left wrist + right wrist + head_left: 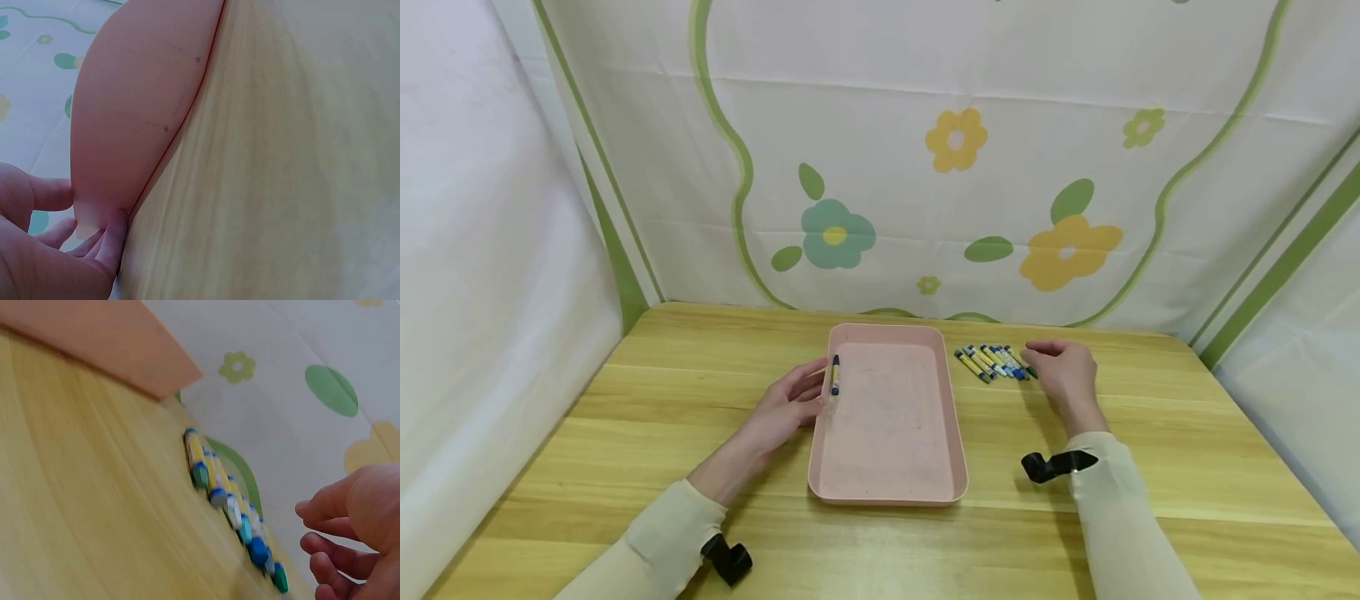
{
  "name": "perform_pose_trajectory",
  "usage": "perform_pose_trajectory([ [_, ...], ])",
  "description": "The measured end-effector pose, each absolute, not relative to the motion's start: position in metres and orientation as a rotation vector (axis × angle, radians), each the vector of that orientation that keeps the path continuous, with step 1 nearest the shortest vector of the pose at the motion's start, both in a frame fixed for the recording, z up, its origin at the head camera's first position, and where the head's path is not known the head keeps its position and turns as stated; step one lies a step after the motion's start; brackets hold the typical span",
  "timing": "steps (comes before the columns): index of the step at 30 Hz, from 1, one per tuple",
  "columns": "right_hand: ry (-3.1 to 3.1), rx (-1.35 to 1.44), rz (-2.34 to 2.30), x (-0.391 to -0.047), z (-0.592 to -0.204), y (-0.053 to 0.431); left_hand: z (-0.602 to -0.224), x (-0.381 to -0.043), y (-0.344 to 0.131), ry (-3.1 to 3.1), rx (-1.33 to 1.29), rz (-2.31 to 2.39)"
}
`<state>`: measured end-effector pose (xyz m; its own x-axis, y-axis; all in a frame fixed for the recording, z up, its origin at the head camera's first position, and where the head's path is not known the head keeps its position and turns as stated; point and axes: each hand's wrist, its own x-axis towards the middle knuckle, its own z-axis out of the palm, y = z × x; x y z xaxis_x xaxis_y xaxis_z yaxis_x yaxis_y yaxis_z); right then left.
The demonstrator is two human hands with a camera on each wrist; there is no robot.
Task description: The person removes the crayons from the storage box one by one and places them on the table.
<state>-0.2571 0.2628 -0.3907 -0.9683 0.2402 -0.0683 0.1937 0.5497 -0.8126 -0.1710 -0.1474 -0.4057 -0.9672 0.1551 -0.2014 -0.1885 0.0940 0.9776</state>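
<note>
A pink rectangular tray (887, 495) lies on the wooden table, with one dark-tipped, yellow-wrapped crayon (836, 375) against its left inner side. My left hand (786, 408) touches the tray's left side, its fingers resting against the outer wall (137, 94) in the left wrist view. To the right of the tray lies a slanted row of crayons (992, 362) in yellow wrappers, with blue, green and whitish ends. My right hand (1063, 375) hovers by the row's right end. The right wrist view shows its fingers (337, 550) loosely bent, apart from the crayons (215, 481), holding nothing.
The wooden table (700, 350) runs back to a white cloth backdrop (887, 167) printed with flowers and leaves. White cloth also hangs at the left and right sides. Black straps with camera mounts (1056, 467) sit on both sleeves.
</note>
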Motion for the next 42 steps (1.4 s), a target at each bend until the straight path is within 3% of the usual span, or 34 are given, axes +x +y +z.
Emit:
perform_pose_trajectory([
  [26,-2.641,-0.063,1.494,-0.263,-0.371,0.146,-0.405,-0.172,-0.149,2.127,-0.021,1.960],
  [42,-2.712,0.075,1.503,-0.262,-0.367,0.109,-0.405,-0.172,-0.147,2.121,-0.030,1.966],
])
